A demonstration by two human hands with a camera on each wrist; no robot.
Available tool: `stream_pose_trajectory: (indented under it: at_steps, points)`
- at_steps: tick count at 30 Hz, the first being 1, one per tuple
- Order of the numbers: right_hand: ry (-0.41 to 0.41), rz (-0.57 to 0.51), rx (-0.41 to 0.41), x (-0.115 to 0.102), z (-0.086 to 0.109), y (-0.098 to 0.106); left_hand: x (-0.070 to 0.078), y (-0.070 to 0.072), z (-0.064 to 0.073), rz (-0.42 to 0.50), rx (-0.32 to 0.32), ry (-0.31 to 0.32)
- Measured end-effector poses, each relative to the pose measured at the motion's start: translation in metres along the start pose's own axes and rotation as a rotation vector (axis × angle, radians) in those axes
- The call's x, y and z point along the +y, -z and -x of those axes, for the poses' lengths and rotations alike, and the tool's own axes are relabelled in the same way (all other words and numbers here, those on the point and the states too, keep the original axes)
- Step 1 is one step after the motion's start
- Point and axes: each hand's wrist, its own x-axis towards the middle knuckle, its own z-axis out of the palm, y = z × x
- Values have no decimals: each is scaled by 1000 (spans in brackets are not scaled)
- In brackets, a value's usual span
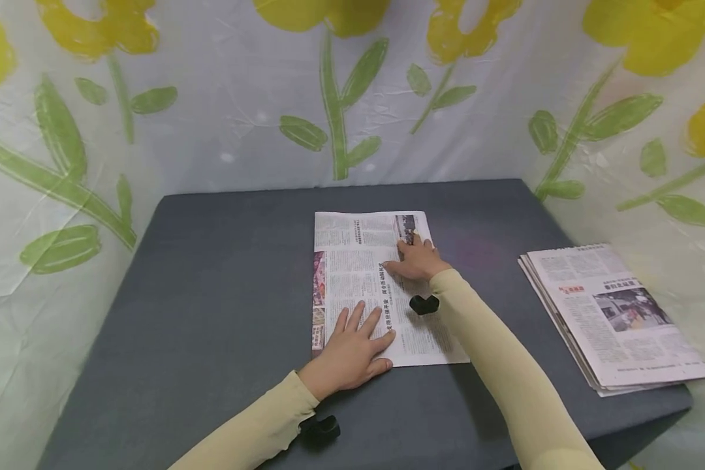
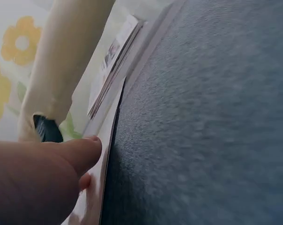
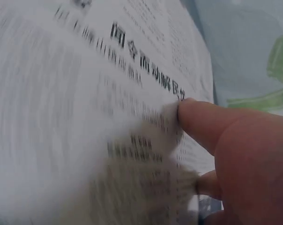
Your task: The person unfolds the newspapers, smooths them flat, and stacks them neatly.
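Note:
A folded newspaper [image 1: 358, 281] lies flat on the dark grey table, its printed side up. My left hand [image 1: 349, 356] rests on its lower left part with the fingers spread. Higher up, near the right edge, my right hand [image 1: 417, 259] lies on the sheet by a small photo, thumb out to the left. In the left wrist view the left thumb [image 2: 83, 152] shows beside the paper's edge. The right wrist view has the right thumb [image 3: 202, 119] touching the page at the end of a bold headline; the page is partly blurred there.
A stack of folded newspapers [image 1: 617, 320] lies at the table's right side, its lower corner reaching the edge. The grey table [image 1: 211, 294] extends left of the hands. Behind and around hangs a pale curtain [image 1: 223, 130] with yellow flowers.

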Motion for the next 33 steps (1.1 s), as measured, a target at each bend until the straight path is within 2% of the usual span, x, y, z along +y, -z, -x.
stream_pose_trajectory:
  at_steps: [3,9,17,33]
  points:
    - [13,16,22,-8,-8,-5,2,-3,-7,20,0,7]
    - [10,0,57,-16,-13,-9,2,-3,-11,76,2,29]
    - [-13,-54,52,-13,-14,-12,-5,-1,-12,90,-50,39]
    - [-37,-75,75,-16,-10,-15,-16,5,-10,147,-64,-2]
